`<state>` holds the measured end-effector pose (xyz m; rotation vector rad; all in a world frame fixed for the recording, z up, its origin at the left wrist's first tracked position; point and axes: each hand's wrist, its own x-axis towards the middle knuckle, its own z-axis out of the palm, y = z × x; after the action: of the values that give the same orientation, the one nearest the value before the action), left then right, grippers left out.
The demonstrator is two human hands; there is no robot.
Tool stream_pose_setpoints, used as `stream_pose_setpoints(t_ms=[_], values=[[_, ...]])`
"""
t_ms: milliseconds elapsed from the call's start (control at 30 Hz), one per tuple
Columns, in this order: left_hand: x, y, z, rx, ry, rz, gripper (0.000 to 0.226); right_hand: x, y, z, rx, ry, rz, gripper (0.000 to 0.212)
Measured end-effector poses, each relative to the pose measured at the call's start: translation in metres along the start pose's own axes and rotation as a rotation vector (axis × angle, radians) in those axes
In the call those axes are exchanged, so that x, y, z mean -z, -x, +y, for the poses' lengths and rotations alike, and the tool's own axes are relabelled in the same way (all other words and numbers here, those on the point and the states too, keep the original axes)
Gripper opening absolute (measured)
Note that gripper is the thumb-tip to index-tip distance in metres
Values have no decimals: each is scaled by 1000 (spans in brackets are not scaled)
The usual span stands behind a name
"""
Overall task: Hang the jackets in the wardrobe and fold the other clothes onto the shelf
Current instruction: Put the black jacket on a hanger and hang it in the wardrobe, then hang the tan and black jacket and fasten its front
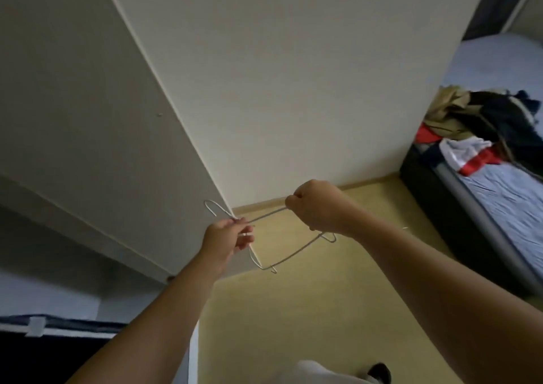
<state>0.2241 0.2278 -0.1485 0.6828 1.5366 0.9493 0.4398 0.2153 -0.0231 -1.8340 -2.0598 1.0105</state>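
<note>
Head view: left hand (226, 238) pinches and right hand (316, 206) grips the wire hanger (269, 214), seemingly just beside the wardrobe edge (176, 110).

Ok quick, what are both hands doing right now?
Left hand: pinching the wire hanger near its hook.
Right hand: fingers curled round the same hanger's upper wire.
</note>
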Motion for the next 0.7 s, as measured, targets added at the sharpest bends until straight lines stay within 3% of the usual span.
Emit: stream_pose_setpoints(t_ms=[267, 700], values=[[-250, -16, -7, 73, -185, -250, 12, 129, 35, 191, -324, -87, 62, 32], [-573, -135, 38, 2, -377, -491, 22, 281, -3, 400, -707, -241, 322, 34]])
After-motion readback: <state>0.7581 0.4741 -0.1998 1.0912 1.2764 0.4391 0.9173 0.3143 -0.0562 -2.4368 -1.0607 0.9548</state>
